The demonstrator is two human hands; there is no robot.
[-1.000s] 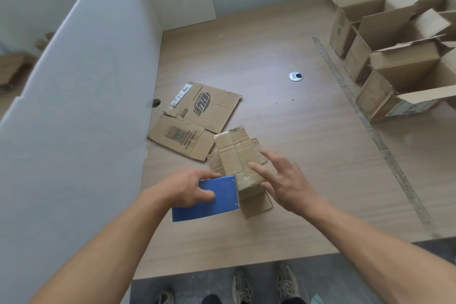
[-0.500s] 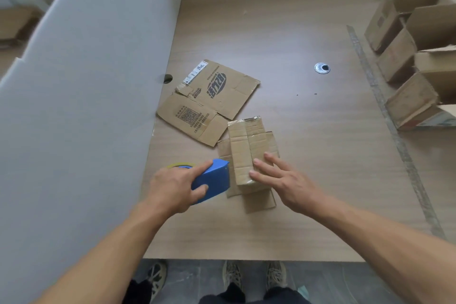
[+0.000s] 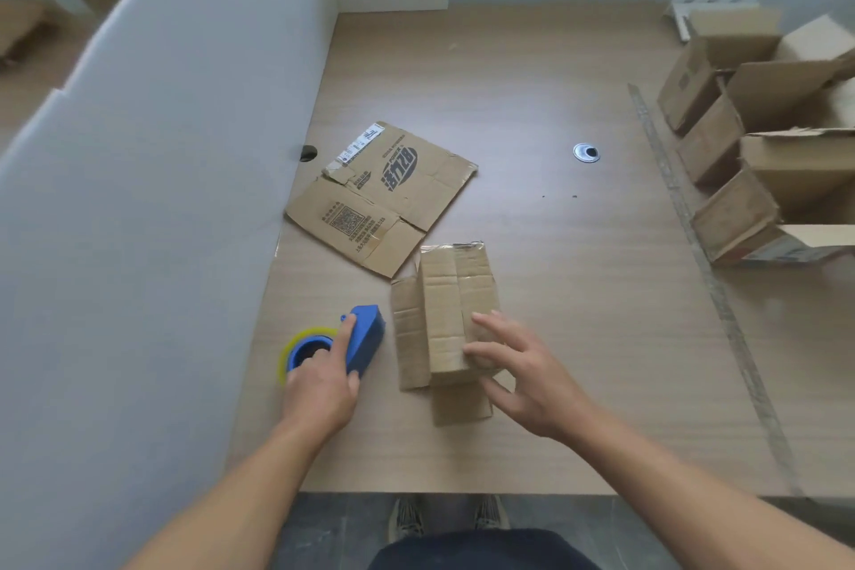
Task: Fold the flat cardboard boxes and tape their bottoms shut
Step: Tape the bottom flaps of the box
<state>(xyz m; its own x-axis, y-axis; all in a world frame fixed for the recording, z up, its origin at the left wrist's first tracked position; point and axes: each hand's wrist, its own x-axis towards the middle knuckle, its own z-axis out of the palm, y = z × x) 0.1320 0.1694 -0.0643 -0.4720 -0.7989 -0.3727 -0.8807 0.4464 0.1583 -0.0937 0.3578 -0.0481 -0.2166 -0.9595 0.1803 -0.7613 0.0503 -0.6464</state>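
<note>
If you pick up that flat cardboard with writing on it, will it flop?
Probably a bit: the flat cardboard has creased folds and loose flaps, so its ends would likely droop. It looks thin, so it is probably light and easy to slide.

The left hand (image 3: 319, 389) now sits left of where it was 1.0 s ago, and the blue tape dispenser (image 3: 365, 338) it holds is off the folded box (image 3: 444, 305).

- 1.0 s ago: the dispenser overlaps the box's near left corner.
- 0.5 s ago: its front edge meets the box's left side.
- Now: the dispenser rests on the table (image 3: 578, 338) beside the box, with a strip of bare tabletop between them. The yellowish tape roll (image 3: 289, 347) is exposed at its left end, and the index finger lies straight along the blue body.

The right hand (image 3: 532, 380) is no longer flat on the box top. It is now at the box's right edge with fingers spread, and the fingertips touch the cardboard.
</note>
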